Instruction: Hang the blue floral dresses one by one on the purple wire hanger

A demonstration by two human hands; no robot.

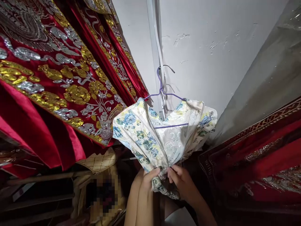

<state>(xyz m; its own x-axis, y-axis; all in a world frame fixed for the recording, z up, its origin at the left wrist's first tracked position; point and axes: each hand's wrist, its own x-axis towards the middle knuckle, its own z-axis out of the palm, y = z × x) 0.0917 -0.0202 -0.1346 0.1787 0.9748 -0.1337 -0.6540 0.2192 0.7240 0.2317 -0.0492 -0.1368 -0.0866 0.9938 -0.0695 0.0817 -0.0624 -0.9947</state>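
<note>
A short-sleeved floral dress [143, 138], cream with blue and yellow flowers, hangs on a purple wire hanger [161, 91]. Its front or back opening is spread apart below the neck, and the pale patterned inside shows. My left hand [150, 179] is closed on the dress at the left of the opening's lower end, thumb on top. Just right of it, my right hand [180, 180] pinches the cloth edge at the same spot. The fingertips nearly meet, and whatever small part lies between them is hidden. Below the hands the cloth is bunched.
Red garments with gold and silver embroidery [77, 94] hang at the left. A clear plastic cover [258, 78] and more red embroidered cloth [265, 157] are on the right. Behind the hanger a white strip [155, 37] runs down the wall. A wooden chair [80, 188] stands lower left.
</note>
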